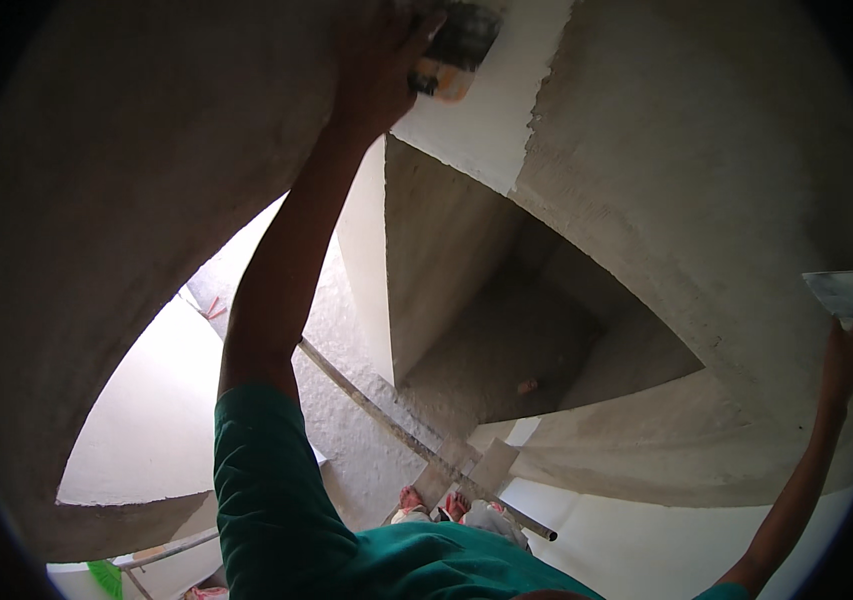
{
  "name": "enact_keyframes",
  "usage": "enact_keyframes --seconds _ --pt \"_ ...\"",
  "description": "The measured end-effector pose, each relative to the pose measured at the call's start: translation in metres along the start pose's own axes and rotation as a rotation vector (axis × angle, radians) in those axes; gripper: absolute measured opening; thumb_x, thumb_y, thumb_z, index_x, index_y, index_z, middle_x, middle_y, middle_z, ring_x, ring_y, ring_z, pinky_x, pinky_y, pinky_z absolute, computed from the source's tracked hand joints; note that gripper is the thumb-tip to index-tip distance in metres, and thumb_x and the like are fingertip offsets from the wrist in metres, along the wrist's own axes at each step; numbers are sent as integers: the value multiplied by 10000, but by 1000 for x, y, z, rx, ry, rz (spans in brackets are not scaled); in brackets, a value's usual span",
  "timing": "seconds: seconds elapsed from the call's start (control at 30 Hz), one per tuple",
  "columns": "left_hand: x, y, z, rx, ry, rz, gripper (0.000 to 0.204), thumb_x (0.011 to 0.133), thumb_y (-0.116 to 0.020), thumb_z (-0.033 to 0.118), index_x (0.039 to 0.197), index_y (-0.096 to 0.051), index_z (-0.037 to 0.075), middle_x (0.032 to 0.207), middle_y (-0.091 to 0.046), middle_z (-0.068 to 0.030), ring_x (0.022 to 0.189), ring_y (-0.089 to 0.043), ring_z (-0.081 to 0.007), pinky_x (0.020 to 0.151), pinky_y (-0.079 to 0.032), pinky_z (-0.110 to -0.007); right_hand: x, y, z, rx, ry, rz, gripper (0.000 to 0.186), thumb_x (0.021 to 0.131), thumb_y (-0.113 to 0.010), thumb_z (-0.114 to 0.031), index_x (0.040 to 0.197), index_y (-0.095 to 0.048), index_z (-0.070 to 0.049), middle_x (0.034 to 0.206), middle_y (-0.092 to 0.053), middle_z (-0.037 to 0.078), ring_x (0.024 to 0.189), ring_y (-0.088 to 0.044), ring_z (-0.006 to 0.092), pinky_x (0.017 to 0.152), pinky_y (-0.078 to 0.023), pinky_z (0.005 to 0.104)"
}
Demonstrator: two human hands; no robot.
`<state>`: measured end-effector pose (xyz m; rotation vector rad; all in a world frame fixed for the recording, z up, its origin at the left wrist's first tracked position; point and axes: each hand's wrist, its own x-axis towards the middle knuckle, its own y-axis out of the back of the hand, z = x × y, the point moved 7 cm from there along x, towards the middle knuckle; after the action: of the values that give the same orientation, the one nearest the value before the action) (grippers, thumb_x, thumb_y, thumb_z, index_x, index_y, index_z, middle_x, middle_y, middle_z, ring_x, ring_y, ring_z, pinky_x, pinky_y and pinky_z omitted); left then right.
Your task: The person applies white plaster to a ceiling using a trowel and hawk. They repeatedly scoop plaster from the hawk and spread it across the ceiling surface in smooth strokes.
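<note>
My left hand (376,75) is raised to the top of the view, closed on a flat plastering trowel (461,40) with a dark, smeared face and an orange part. The trowel lies against or very near a band of white plaster (486,120) with a ragged right edge; contact cannot be told. Out at the far right, my right hand (848,355) grips the handle of a putty knife (839,290). Its wide, pale blade points upward, beside the grey wall surface (666,160).
Below me, my feet stand on narrow planks (491,465). A long metal pipe (376,410) crosses beside them above the rough floor (346,480). A dark recess (516,300) opens under the plastered edge. Bright openings lie left, with a green item (104,578) low down.
</note>
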<state>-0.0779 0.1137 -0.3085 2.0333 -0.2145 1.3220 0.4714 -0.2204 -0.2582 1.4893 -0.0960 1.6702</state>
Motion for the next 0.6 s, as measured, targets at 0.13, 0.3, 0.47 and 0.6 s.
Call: enact_keyframes --seconds 0.13,0.3,0.47,0.6 --pt "-59 -34 -4 9 182 -37 858 650 -678 -32 1415 -401 242 1416 -414 -81 1339 -348 -297 971 -309 -634 2 -9 13 -62 108 40 510 844 -662 -136 1297 -504 38 1291 -557 200 1183 -553 299 1003 -427 357" --pt "-109 -65 19 -26 328 -101 850 659 -678 -21 1425 -399 222 1470 -375 -92 1406 -274 -305 1066 -238 -553 1 -10 22 -94 122 6 504 852 -664 -158 1281 -510 55 1275 -565 210 1179 -553 305 1010 -416 357" --pt "-168 -88 37 -120 376 -102 793 677 -689 -11 1396 -448 221 1464 -393 -80 1398 -291 -285 1084 -217 -507 3 -12 25 -110 145 9 513 859 -663 -178 1275 -504 77 1288 -555 211 1194 -543 302 1016 -410 355" --pt "-212 -92 48 -70 328 -222 786 694 -700 36 1411 -430 211 1483 -375 -86 1395 -297 -291 1097 -201 -514 2 -14 29 -152 146 41 525 861 -662 -186 1285 -493 72 1304 -545 205 1196 -542 296 1010 -416 353"
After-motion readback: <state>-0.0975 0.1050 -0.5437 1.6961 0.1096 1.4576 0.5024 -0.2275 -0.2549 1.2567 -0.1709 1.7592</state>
